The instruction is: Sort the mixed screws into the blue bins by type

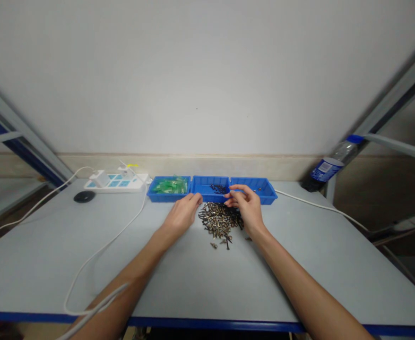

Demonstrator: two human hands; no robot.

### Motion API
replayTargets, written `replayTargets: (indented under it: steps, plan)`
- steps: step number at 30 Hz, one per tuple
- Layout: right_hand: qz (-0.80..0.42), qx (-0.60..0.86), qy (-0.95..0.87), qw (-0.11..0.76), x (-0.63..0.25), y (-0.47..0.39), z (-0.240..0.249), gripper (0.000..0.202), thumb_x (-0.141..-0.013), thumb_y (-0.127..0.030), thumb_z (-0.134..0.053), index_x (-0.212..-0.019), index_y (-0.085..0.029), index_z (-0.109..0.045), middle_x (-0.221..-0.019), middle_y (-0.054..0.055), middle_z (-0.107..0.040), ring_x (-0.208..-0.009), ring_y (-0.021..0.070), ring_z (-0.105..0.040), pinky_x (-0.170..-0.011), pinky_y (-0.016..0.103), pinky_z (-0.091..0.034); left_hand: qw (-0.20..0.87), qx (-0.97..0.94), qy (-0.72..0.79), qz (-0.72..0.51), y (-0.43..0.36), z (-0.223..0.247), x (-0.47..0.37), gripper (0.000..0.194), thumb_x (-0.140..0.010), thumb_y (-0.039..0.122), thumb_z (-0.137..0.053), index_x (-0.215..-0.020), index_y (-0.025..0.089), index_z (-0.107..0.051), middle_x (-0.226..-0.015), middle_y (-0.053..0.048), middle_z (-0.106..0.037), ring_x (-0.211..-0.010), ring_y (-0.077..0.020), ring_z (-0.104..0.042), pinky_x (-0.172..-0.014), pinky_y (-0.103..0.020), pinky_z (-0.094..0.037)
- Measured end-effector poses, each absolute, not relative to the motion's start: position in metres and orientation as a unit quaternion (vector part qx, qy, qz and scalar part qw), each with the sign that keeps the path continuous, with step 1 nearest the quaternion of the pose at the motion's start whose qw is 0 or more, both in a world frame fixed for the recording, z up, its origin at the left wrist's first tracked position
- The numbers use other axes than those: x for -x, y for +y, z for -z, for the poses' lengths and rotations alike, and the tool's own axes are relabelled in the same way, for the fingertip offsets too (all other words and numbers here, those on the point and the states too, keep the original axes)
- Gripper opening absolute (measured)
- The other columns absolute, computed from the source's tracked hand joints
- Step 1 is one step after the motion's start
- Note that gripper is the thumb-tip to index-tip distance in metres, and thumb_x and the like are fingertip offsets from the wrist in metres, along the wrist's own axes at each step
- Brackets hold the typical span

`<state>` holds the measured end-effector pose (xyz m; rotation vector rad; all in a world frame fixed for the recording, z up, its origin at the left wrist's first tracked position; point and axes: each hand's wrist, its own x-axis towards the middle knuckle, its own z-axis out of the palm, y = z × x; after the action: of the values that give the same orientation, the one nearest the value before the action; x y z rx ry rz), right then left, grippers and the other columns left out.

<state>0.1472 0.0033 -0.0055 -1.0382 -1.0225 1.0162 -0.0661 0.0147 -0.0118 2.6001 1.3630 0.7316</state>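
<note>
A heap of mixed screws [219, 221] lies on the grey table in front of three blue bins. Green plastic pieces [170, 185] fill the left bin [154, 198]. Some dark screws [218, 189] lie in the middle bin [202, 192], and a few small pieces are in the right bin [269, 194]. My left hand [184, 211] is closed at the heap's left edge, its fingertips pinched on something too small to make out. Over the heap's right side, by the middle bin's front wall, my right hand [245, 205] has its fingers curled and apart, with nothing visible between them.
A white power strip [133, 184] with plugs and a black disc [84, 196] sit at the back left. White cables run across the left side and back right. A dark drink bottle [328, 167] leans at the back right.
</note>
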Motion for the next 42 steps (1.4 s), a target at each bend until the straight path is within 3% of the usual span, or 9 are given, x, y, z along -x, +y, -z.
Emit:
replayTargets:
  steps: [6,13,23,28,30,35,42]
  plan:
    - [-0.465,0.439,-0.536,0.552,-0.146,0.003,0.013,0.022,-0.076,-0.028,-0.070,-0.094,-0.018,-0.069,-0.072,0.002,-0.074,-0.060,0.0153,-0.069,-0.061,0.028,-0.054,0.215,-0.795,0.391,-0.411,0.013,0.004,0.057,0.018,-0.085,0.009,-0.064,-0.098,0.019,-0.055,-0.091,-0.001,-0.067,-0.074,-0.0133,-0.071,-0.072,-0.024,-0.058]
    - [-0.504,0.398,-0.616,0.456,-0.146,-0.002,0.012,0.022,-0.077,-0.031,-0.076,-0.095,-0.018,-0.074,-0.082,0.005,-0.077,-0.073,0.0169,-0.072,-0.070,0.031,-0.057,0.231,-0.792,0.370,-0.428,0.011,0.003,0.057,0.018,-0.086,0.018,-0.069,-0.097,0.018,-0.055,-0.093,-0.002,-0.070,-0.077,-0.0145,-0.075,-0.075,-0.024,-0.061]
    - [-0.580,0.376,-0.561,0.457,-0.145,-0.003,0.009,0.025,-0.069,-0.035,-0.084,-0.085,-0.019,-0.076,-0.071,0.002,-0.075,-0.066,0.0166,-0.072,-0.068,0.031,-0.059,0.265,-0.792,0.354,-0.421,0.006,-0.001,0.056,0.020,-0.084,0.023,-0.074,-0.095,0.018,-0.058,-0.093,-0.003,-0.072,-0.079,-0.0159,-0.076,-0.072,-0.023,-0.060]
    - [-0.568,0.398,-0.536,0.481,-0.148,0.000,0.009,0.022,-0.068,-0.034,-0.084,-0.083,-0.018,-0.077,-0.066,0.002,-0.073,-0.060,0.0147,-0.067,-0.066,0.030,-0.056,0.183,-0.850,0.370,-0.327,0.017,0.007,0.067,0.011,-0.086,0.017,-0.067,-0.097,0.018,-0.066,-0.091,-0.004,-0.075,-0.082,-0.0176,-0.073,-0.079,-0.030,-0.059]
    - [-0.567,0.394,-0.516,0.507,-0.149,0.002,0.009,0.025,-0.069,-0.033,-0.083,-0.090,-0.019,-0.079,-0.073,0.004,-0.076,-0.067,0.0155,-0.069,-0.071,0.030,-0.056,0.134,-0.871,0.372,-0.291,0.020,0.010,0.072,0.014,-0.089,0.017,-0.063,-0.101,0.018,-0.069,-0.099,-0.007,-0.076,-0.090,-0.0207,-0.072,-0.086,-0.034,-0.057]
    - [-0.581,0.370,-0.420,0.591,-0.151,0.005,0.007,0.046,-0.068,-0.027,-0.083,-0.113,-0.023,-0.075,-0.119,0.009,-0.075,-0.100,0.0209,-0.073,-0.087,0.033,-0.055,0.088,-0.910,0.351,-0.203,0.018,0.009,0.070,0.029,-0.093,0.010,-0.052,-0.113,0.020,-0.070,-0.113,-0.008,-0.075,-0.103,-0.0232,-0.068,-0.093,-0.037,-0.054]
    - [-0.567,0.405,-0.408,0.590,-0.154,0.006,0.003,0.031,-0.069,-0.029,-0.081,-0.098,-0.019,-0.077,-0.105,0.008,-0.079,-0.078,0.0158,-0.072,-0.075,0.029,-0.055,0.075,-0.897,0.388,-0.196,0.018,0.013,0.066,0.022,-0.087,0.006,-0.058,-0.086,0.021,-0.075,-0.084,-0.006,-0.074,-0.087,-0.0208,-0.069,-0.081,-0.030,-0.054]
